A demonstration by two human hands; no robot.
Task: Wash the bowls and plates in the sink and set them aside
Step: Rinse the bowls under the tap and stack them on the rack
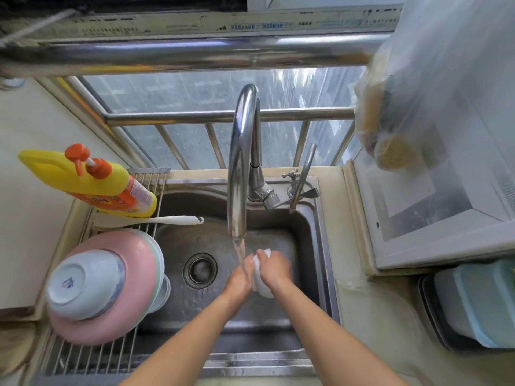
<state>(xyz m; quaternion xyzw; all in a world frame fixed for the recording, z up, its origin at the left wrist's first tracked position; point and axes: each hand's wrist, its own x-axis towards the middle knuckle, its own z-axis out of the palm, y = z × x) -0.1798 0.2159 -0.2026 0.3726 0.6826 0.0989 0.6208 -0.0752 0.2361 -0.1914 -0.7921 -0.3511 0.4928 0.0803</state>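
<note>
1. Plainly, the biggest risk sits in the sink [315, 246], centre of the frame: both hands hold a small white bowl [262, 285] under the running stream from the faucet [239, 162]. The left hand [239, 280] cups its left side and the right hand [274, 270] curls over its top, so each grip is wrapped round the bowl. Wet, smooth glaze could slide out of those fingers and knock against the steel basin, chipping it.
2. At lower left, a pink basin [133, 274] lies upside down on the wire rack [97, 355] with a white bowl [83, 285] inverted on top. That stack looks top-heavy to me; setting another piece on it carelessly could tip the upper bowl into the sink.
3. The yellow detergent bottle [92, 185], middle left, stands at the rack's far end just beside a white utensil handle [178, 220]; a reaching forearm could push it over.
4. Water hitting the bowl may spray onto the table [362, 316] at right.
5. Writing: the upturned bowl's base carries a small blue mark, too small to read. The bottle's orange label has print I cannot make out. The strip across the top of the frame shows blue and dark lettering, blurred beyond reading.
</note>
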